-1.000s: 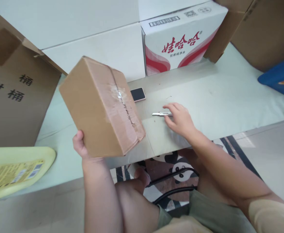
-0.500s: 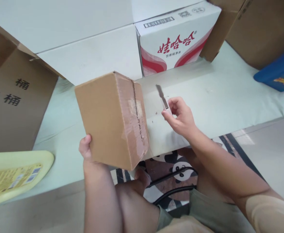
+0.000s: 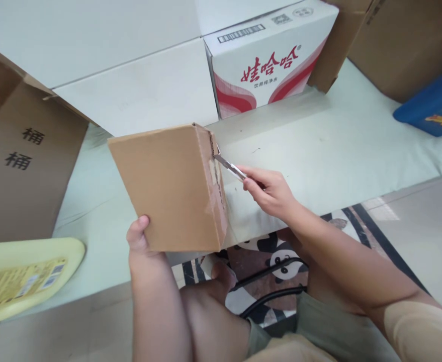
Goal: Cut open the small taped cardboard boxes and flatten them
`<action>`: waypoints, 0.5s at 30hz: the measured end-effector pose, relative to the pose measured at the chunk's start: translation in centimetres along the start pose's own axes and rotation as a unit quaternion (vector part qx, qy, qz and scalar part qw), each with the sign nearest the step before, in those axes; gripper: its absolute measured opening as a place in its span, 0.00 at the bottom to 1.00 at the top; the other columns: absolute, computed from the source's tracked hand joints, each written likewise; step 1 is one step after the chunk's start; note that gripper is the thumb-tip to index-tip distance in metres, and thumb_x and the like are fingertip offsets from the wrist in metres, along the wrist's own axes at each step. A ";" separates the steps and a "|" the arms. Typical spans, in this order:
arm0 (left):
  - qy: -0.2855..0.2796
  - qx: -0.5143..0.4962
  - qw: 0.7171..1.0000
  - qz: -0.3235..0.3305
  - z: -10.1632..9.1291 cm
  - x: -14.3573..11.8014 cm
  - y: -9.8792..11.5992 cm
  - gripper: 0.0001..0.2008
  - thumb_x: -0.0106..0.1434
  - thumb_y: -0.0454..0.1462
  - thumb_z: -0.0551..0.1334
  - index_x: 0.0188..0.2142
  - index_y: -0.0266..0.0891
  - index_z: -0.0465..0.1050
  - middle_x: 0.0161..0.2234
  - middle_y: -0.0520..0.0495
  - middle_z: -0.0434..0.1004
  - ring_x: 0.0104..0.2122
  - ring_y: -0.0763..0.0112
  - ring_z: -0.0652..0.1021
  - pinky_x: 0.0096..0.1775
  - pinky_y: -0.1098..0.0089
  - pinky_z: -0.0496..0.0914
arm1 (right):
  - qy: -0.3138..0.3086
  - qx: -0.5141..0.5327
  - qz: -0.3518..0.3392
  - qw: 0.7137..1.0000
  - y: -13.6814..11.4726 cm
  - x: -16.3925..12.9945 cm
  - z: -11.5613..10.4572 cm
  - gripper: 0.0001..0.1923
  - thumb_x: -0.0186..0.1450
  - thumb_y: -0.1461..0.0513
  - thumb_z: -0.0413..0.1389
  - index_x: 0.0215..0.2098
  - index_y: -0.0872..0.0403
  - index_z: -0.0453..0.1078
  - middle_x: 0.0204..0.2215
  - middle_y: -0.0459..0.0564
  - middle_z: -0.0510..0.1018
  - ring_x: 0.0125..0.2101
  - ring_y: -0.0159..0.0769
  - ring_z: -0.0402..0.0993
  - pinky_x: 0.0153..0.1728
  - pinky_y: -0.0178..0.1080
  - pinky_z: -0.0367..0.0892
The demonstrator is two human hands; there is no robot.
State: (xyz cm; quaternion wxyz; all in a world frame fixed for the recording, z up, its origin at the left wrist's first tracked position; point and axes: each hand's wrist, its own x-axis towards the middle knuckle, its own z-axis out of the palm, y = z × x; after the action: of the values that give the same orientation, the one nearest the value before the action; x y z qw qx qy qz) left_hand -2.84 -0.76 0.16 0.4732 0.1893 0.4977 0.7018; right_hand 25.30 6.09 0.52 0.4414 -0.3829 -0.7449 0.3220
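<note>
A brown cardboard box (image 3: 164, 191) is held tilted above the pale cloth, its taped side facing right. My left hand (image 3: 138, 235) grips its lower left edge, the thumb on the front face and the other fingers hidden behind. Between the thumb and fingers of my right hand (image 3: 268, 191) is a utility knife (image 3: 231, 167) with its blade out. The blade's tip meets the upper part of the taped seam (image 3: 216, 173), where a flap edge stands slightly raised.
Behind stand a white carton with red lettering (image 3: 268, 75) and a plain white box (image 3: 138, 85). A large brown carton (image 3: 24, 161) and a yellow bottle (image 3: 28, 271) are at the left, a blue container (image 3: 432, 108) at the right. Pale cloth (image 3: 319, 151) covers the surface.
My right hand has brought the knife left and down, from apart to touching the box's seam. My left hand has turned the box so its taped side shows narrower.
</note>
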 end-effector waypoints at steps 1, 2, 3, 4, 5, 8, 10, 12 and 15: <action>0.002 0.001 1.000 -0.001 0.0 0.0 0.0 0.31 0.35 0.42 0.74 0.43 0.39 0.81 0.29 0.47 0.85 0.26 0.61 0.83 0.29 0.68 0.79 | 0.001 -0.005 0.001 1.000 0.0 0.0 0.0 0.20 0.71 0.60 0.49 0.55 0.57 0.78 0.26 0.45 0.78 0.21 0.27 0.63 0.27 0.33 0.63; 0.003 0.001 1.000 -0.003 0.0 0.0 0.0 0.31 0.35 0.41 0.74 0.43 0.39 0.81 0.29 0.47 0.85 0.26 0.61 0.83 0.29 0.68 0.79 | 0.001 -0.010 0.004 1.000 0.0 0.0 0.0 0.21 0.71 0.60 0.49 0.55 0.57 0.78 0.26 0.46 0.79 0.21 0.28 0.64 0.28 0.33 0.64; 0.002 0.000 1.000 -0.003 -0.1 0.1 0.0 0.32 0.34 0.41 0.74 0.43 0.39 0.81 0.29 0.46 0.85 0.26 0.60 0.83 0.29 0.68 0.79 | 0.000 -0.014 0.008 1.000 0.0 0.0 0.0 0.21 0.71 0.60 0.50 0.55 0.57 0.78 0.26 0.46 0.79 0.22 0.28 0.65 0.28 0.33 0.64; -0.002 -0.003 1.000 -0.002 -0.1 0.2 0.0 0.32 0.34 0.41 0.74 0.44 0.39 0.81 0.30 0.46 0.85 0.26 0.60 0.83 0.29 0.67 0.79 | -0.001 -0.017 0.011 1.000 0.0 0.0 0.0 0.21 0.71 0.60 0.50 0.55 0.56 0.78 0.27 0.47 0.80 0.23 0.29 0.66 0.29 0.33 0.65; -0.006 -0.006 1.000 -0.001 -0.2 0.3 -0.1 0.33 0.34 0.41 0.74 0.44 0.38 0.81 0.30 0.45 0.85 0.26 0.60 0.83 0.28 0.67 0.79 | -0.003 -0.021 0.013 1.000 0.0 -0.1 0.0 0.21 0.71 0.60 0.50 0.55 0.56 0.78 0.27 0.47 0.80 0.24 0.30 0.67 0.30 0.34 0.65; -0.016 -0.006 1.000 0.004 -0.3 0.4 -0.1 0.32 0.34 0.40 0.75 0.44 0.38 0.80 0.30 0.46 0.85 0.25 0.60 0.83 0.27 0.67 0.79 | -0.012 -0.032 0.017 0.999 0.1 -0.1 0.1 0.21 0.71 0.60 0.50 0.56 0.54 0.78 0.26 0.46 0.79 0.25 0.31 0.69 0.32 0.34 0.66; -0.011 -0.003 1.000 0.002 -0.2 0.4 -0.1 0.32 0.33 0.40 0.75 0.43 0.39 0.80 0.29 0.46 0.85 0.25 0.60 0.83 0.27 0.67 0.79 | -0.015 -0.035 0.021 0.999 0.1 -0.1 0.1 0.21 0.71 0.60 0.50 0.56 0.54 0.78 0.25 0.46 0.78 0.25 0.31 0.68 0.31 0.34 0.65; -0.005 -0.006 1.000 -0.001 -0.2 0.3 -0.1 0.32 0.33 0.40 0.75 0.43 0.39 0.80 0.31 0.46 0.86 0.26 0.60 0.83 0.27 0.66 0.79 | -0.013 -0.036 0.023 0.999 0.1 -0.2 0.2 0.21 0.70 0.60 0.50 0.56 0.55 0.78 0.25 0.46 0.77 0.24 0.30 0.66 0.30 0.34 0.64; -0.007 -0.010 1.000 -0.005 -0.3 0.3 -0.2 0.33 0.35 0.40 0.74 0.45 0.40 0.80 0.35 0.45 0.86 0.26 0.60 0.83 0.28 0.66 0.78 | -0.014 -0.028 0.028 0.999 -0.1 -0.2 0.3 0.22 0.70 0.60 0.51 0.56 0.56 0.78 0.23 0.45 0.75 0.22 0.29 0.64 0.28 0.33 0.62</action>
State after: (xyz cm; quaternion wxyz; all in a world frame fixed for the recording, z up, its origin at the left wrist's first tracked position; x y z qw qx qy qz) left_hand -3.10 -0.65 -0.23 0.4820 0.1872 0.4878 0.7034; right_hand 25.10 5.81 0.40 0.4107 -0.4113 -0.7486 0.3189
